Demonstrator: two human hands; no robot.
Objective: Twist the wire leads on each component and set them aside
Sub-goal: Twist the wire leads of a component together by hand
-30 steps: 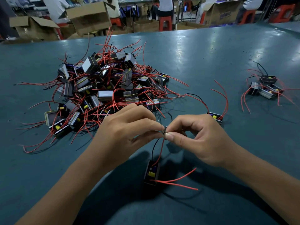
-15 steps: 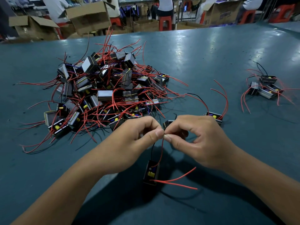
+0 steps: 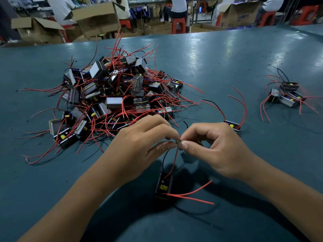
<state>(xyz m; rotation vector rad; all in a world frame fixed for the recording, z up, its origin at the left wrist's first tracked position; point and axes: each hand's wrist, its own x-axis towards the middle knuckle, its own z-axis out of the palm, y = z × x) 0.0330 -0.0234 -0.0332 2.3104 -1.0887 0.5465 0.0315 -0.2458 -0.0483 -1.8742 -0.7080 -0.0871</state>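
Note:
A small black component (image 3: 164, 186) with a yellow part lies on the teal table between my forearms. One red and one black lead rise from it to my fingertips. My left hand (image 3: 139, 145) and my right hand (image 3: 215, 147) meet above it, each pinching the bare wire lead ends (image 3: 178, 141) between thumb and forefinger. Two more red leads (image 3: 192, 194) trail from the component to the right along the table.
A big pile of components (image 3: 111, 98) with tangled red wires fills the table's left middle. One loose component (image 3: 232, 125) sits just behind my right hand. A small group of components (image 3: 286, 95) lies at the far right. Cardboard boxes (image 3: 97, 18) and seated people lie beyond the table edge.
My fingers have shifted slightly at the pinch point, the left hand's fingers uncurling a little. The component and its leads have stayed in place.

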